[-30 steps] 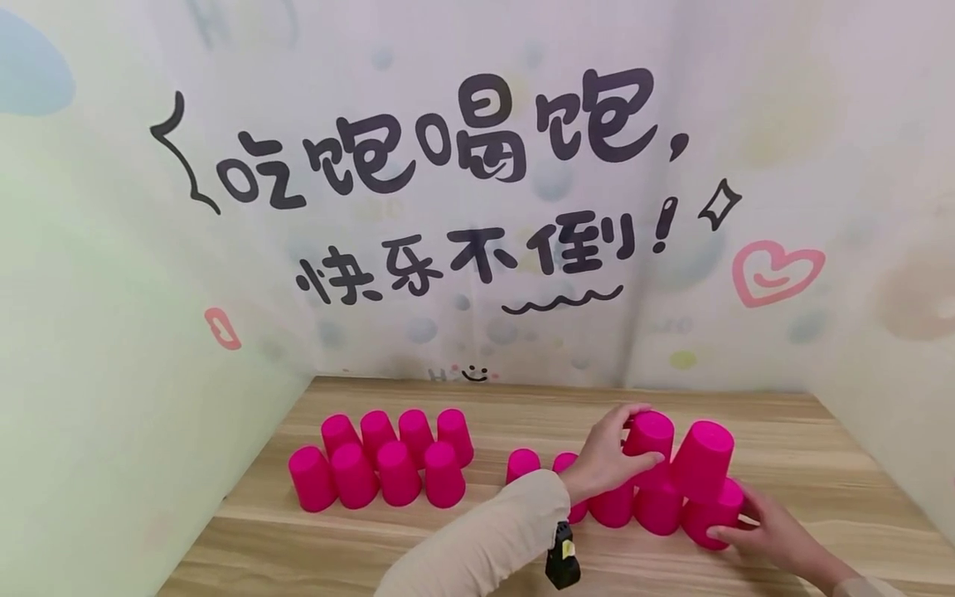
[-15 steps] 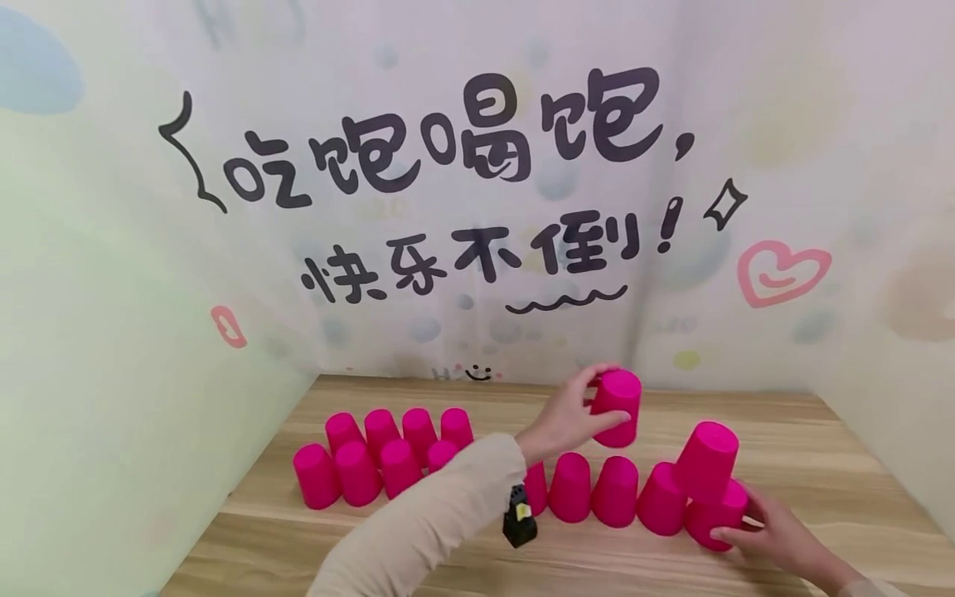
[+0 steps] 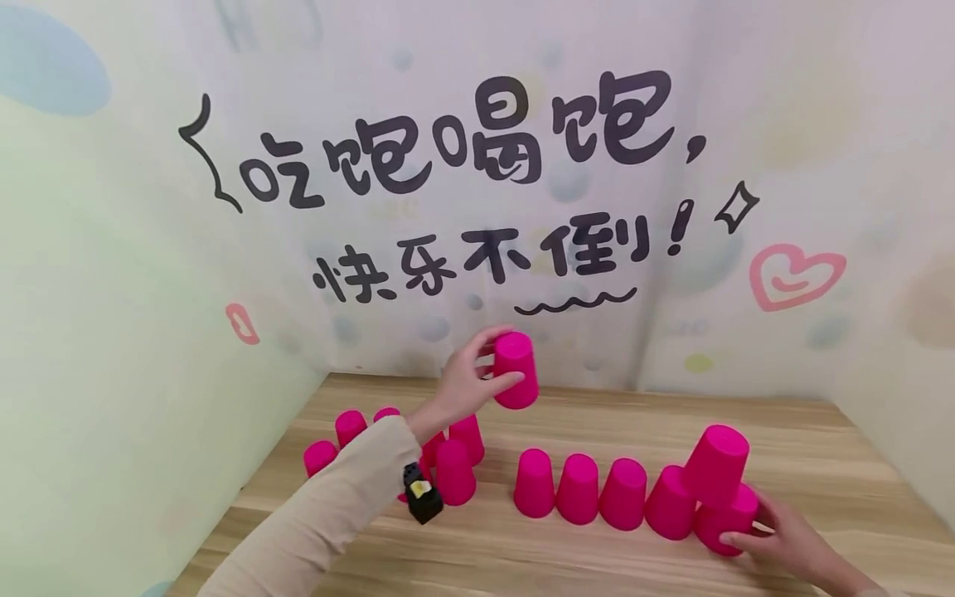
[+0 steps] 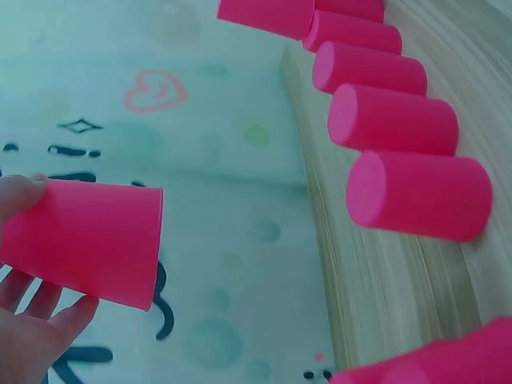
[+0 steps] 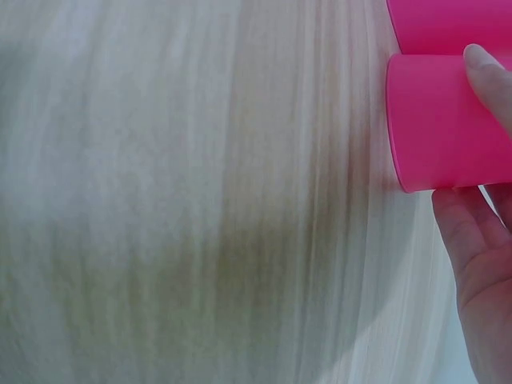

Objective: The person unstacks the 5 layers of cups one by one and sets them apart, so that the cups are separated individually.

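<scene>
My left hand (image 3: pixel 464 383) grips an upside-down pink cup (image 3: pixel 516 371) in the air, above the table's back part. In the left wrist view the thumb and fingers lie on opposite sides of this held cup (image 4: pixel 92 240). At the right end of a row of upside-down cups, my right hand (image 3: pixel 791 541) holds the end cup (image 3: pixel 722 524) around its side. The right wrist view shows that end cup (image 5: pixel 436 120) between thumb and fingers, standing on the table. One upper cup (image 3: pixel 716 466) rests across the end cup and its neighbour (image 3: pixel 671 502).
Further left in the row stand several cups, such as the leftmost cup (image 3: pixel 534 483). Another double row of cups (image 3: pixel 456 473) at the table's left is partly hidden by my left sleeve (image 3: pixel 321 506). A printed curtain wall (image 3: pixel 597 348) rises behind the wooden table (image 3: pixel 567 564).
My left hand has lifted a cup off the right-hand row's top and carried it left and up. The right hand keeps its hold on the end cup.
</scene>
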`<state>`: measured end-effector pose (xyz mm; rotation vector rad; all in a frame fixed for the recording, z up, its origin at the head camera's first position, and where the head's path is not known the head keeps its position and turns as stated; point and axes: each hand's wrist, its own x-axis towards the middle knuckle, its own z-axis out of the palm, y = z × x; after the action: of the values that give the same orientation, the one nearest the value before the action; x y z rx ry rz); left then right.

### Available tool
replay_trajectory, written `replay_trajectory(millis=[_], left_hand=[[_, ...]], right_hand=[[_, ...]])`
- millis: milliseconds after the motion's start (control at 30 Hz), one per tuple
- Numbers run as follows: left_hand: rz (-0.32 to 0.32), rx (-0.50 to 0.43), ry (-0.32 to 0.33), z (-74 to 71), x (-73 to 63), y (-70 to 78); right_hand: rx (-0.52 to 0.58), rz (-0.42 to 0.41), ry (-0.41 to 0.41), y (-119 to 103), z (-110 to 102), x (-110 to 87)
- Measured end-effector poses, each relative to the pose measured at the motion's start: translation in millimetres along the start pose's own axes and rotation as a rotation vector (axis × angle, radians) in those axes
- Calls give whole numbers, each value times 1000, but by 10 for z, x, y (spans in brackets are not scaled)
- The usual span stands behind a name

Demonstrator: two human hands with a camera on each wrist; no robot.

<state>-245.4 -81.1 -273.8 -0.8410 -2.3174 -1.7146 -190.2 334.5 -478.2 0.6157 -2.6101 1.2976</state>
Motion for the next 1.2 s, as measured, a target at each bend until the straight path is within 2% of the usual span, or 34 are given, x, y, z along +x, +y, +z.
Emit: replay_trajectory(millis=[100,233,333,400,567,667,800,867,933,967,1133,1200], left_hand=[[-6,-6,32,-177,-81,-184],[-5,6,85,-469,-216,-419],[-16,23,146,-715,-354,-476],[-28,53,193,-879,-451,-504],[-73,184,261,-1230,-710,-565],[-96,245,288,-1379,-870,-607],[-138,295,347,-1492,-1090,-660],[-143,305,382,-1542,-1208,-740],[-143,281,408,-1629,-1341,-929],[-134,280,433,-1699,-1408,-1122],[-151,311,535,-2100,-1772,-2296],[-176,269,542,-2136,-1897,-2471]], right_hand=[[1,13,-5,-3,-2,0],[21,-18,-9,2,-4,10],[26,-28,-8,1,-7,21],[16,-2,-20,-5,-15,28],[21,166,-114,-36,-46,47],[29,220,-147,-49,-56,51],[34,213,-142,-48,-51,33],[36,195,-133,-35,-47,23],[28,160,-111,-18,-38,14],[23,140,-97,-9,-33,10],[13,68,-53,10,-20,-4],[21,64,-50,6,-19,-6]])
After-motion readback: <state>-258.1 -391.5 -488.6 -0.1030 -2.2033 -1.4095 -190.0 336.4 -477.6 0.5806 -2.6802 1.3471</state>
